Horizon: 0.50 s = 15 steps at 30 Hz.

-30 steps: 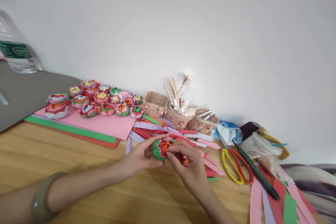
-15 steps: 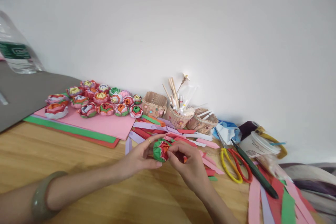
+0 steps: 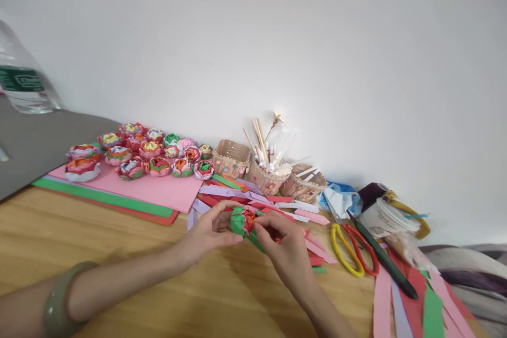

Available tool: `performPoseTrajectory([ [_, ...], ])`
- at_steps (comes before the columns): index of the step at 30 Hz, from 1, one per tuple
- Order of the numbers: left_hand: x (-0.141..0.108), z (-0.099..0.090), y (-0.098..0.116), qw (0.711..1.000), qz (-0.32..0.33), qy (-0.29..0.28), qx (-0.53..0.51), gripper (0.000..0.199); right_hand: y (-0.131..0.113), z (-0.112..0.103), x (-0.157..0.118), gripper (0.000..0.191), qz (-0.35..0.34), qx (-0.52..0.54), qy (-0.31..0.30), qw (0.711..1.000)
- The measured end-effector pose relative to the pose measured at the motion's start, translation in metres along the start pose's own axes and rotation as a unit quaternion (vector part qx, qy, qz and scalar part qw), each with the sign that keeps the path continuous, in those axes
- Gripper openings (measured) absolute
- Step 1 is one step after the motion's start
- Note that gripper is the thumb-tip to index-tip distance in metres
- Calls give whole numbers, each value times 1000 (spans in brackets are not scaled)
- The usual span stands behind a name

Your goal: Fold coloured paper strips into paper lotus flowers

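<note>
A small folded paper flower (image 3: 240, 221), green outside with red and orange inside, is held above the wooden table. My left hand (image 3: 212, 229) grips its left side between thumb and fingers. At its right edge, my right hand (image 3: 283, 237) is closed, thumb and forefinger pinched on the flower's red and orange part. A green strip shows beneath the flower, between the hands. Folded paper strips (image 3: 311, 216) lie just behind my right hand.
Finished paper flowers (image 3: 158, 166) stand on pink sheets (image 3: 174, 196) at the back left. Decorated baskets (image 3: 269, 179) hold sticks and pens. Scissors (image 3: 366, 253), a dark green pen-like tool, a white tub (image 3: 390, 218) and loose strips lie right. A bottle (image 3: 24, 82) stands far left.
The flower has turned slightly in my fingers, and a green strip now shows below it. Both hands stay in nearly the same place; the whole view has shifted slightly.
</note>
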<state>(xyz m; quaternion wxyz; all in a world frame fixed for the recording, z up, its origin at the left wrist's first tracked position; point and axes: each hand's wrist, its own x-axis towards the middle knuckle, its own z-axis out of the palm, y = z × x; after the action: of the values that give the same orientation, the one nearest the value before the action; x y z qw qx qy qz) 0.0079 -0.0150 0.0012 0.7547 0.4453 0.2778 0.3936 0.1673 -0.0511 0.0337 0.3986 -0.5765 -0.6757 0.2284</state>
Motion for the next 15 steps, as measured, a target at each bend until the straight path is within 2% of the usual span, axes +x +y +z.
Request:
performPoseTrajectory([
  [4,1,0,-1,1000,-7,12,-7,49,-2,-6,5,26,157,176,-72,969],
  [7,1,-1,-2,1000,-3,15,1,48,-1,-7,7,24,202,210,-92,952],
  [11,4,-4,-5,999,21,-11,28,47,1,-2,6,19,169,154,-76,971],
  [15,7,-6,-10,997,47,-7,66,48,4,4,3,14,58,1,-20,998],
])
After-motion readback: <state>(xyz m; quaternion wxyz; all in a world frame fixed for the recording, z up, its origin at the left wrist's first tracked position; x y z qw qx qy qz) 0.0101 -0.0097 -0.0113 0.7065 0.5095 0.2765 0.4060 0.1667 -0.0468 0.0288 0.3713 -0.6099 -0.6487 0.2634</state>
